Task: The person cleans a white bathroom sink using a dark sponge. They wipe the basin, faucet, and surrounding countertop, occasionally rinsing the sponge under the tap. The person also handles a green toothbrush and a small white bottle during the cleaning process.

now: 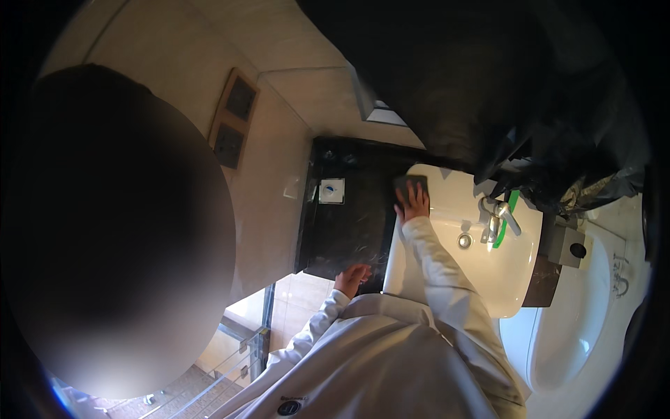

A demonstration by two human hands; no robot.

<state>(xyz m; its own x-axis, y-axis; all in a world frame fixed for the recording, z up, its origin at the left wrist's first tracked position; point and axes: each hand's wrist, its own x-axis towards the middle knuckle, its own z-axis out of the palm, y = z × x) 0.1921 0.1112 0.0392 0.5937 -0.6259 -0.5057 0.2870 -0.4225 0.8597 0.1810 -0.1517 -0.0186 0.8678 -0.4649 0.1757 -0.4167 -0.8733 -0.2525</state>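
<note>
My right hand [414, 204] lies with spread fingers on a dark cloth or pad [411, 184], pressing it against the far left rim of the white washbasin [445, 272], where the basin meets the black stone countertop [350, 230]. Over the front edge of that countertop is my left hand [354, 277], its fingers loosely curled; nothing can be made out in it. A chrome faucet [493, 222] stands on the basin's right side, with a green strip [507, 220] behind it. The basin has a round metal drain [465, 240].
A square white-framed fitting [332, 191] sits on the countertop. Black plastic sheeting [565, 146] hangs beyond the faucet. Right of the basin are a metal tissue box [568, 246] and a white bathtub [570, 324]. Wall sockets [234, 120] are at the left; a dark blurred shape covers the far left.
</note>
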